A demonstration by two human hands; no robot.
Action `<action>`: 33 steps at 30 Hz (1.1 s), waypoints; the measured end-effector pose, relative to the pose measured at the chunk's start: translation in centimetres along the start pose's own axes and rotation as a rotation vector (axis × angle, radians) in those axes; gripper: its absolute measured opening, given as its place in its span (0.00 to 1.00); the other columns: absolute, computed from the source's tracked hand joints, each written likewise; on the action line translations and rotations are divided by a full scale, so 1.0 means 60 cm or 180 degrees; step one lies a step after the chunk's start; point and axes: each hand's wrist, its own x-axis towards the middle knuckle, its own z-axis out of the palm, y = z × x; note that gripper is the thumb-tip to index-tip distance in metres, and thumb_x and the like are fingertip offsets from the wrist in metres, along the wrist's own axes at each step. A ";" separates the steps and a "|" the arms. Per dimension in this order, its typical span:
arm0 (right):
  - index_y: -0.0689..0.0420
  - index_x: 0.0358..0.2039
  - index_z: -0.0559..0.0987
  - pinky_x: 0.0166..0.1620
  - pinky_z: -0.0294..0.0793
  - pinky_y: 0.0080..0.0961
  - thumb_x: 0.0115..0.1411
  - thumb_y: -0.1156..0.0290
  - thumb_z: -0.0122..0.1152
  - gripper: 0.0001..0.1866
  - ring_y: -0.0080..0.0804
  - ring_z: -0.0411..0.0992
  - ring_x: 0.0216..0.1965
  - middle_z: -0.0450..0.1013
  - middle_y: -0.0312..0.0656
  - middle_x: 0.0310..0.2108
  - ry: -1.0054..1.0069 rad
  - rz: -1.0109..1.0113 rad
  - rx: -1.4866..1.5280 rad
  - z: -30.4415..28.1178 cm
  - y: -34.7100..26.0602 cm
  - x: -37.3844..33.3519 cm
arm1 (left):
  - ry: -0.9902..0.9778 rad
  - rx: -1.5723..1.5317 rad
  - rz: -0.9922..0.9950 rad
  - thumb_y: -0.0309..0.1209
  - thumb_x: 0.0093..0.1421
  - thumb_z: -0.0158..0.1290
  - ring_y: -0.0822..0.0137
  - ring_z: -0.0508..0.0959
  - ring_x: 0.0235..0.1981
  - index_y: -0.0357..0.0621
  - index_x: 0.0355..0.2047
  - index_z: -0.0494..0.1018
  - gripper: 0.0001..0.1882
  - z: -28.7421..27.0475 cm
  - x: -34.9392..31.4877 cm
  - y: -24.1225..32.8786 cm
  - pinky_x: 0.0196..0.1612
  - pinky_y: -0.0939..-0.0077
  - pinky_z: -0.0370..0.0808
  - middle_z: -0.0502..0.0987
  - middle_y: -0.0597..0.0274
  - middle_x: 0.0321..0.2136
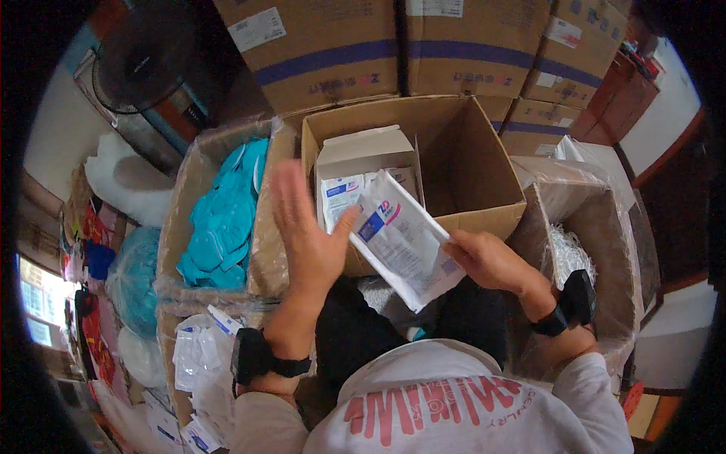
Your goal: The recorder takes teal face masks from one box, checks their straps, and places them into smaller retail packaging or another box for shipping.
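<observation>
A flat white packet (404,246) with blue and pink print is tilted over the near edge of an open brown carton (454,136). My right hand (488,259) pinches its right edge between thumb and fingers. On the packet's other side my left hand (310,234) is raised, fingers stretched out and slightly blurred. The left thumb is at the packet's left corner; whether it touches is hard to tell. Inside the carton, a small white box (367,144) with its flap up holds similar packets (342,198), partly hidden behind my left hand and the held packet.
At left, a plastic-lined carton holds teal cup-shaped masks (223,216). Nearer me lie loose white packets (204,352). To the right, another lined carton (605,250) contains thin white strands (569,253). Large sealed cartons (476,49) are stacked behind. A fan (144,60) stands far left.
</observation>
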 end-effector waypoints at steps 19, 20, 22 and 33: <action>0.55 0.21 0.72 0.24 0.70 0.33 0.46 0.66 0.54 0.07 0.37 0.71 0.18 0.69 0.40 0.13 -0.0528 -0.1668 -0.1914 0.075 0.006 -0.008 | -0.3193 -0.2626 -0.1153 0.33 0.61 0.40 0.71 0.66 0.26 0.37 0.28 0.67 0.12 0.114 -0.187 -0.014 0.33 0.75 0.66 0.68 0.59 0.23; 0.54 0.20 0.72 0.24 0.70 0.32 0.44 0.66 0.54 0.06 0.36 0.71 0.18 0.69 0.40 0.13 -0.0547 -0.1717 -0.2087 0.077 0.004 -0.009 | -0.3242 -0.2538 -0.1258 0.33 0.61 0.39 0.71 0.67 0.27 0.37 0.29 0.67 0.12 0.117 -0.193 -0.014 0.34 0.75 0.67 0.69 0.60 0.24; 0.54 0.19 0.71 0.24 0.70 0.31 0.43 0.68 0.53 0.05 0.36 0.71 0.18 0.68 0.40 0.12 -0.0703 -0.1788 -0.2305 0.083 0.007 -0.007 | -0.3057 -0.2390 -0.1238 0.33 0.62 0.39 0.68 0.68 0.27 0.37 0.30 0.67 0.12 0.130 -0.205 -0.018 0.34 0.73 0.67 0.70 0.59 0.24; 0.55 0.26 0.71 0.24 0.67 0.28 0.53 0.63 0.50 0.09 0.35 0.70 0.20 0.68 0.38 0.16 -0.0142 -0.2424 -0.1030 0.058 -0.109 -0.040 | -0.0269 -0.1649 -0.2488 0.37 0.61 0.38 0.60 0.73 0.30 0.37 0.36 0.69 0.16 0.137 -0.205 -0.278 0.36 0.70 0.68 0.73 0.50 0.27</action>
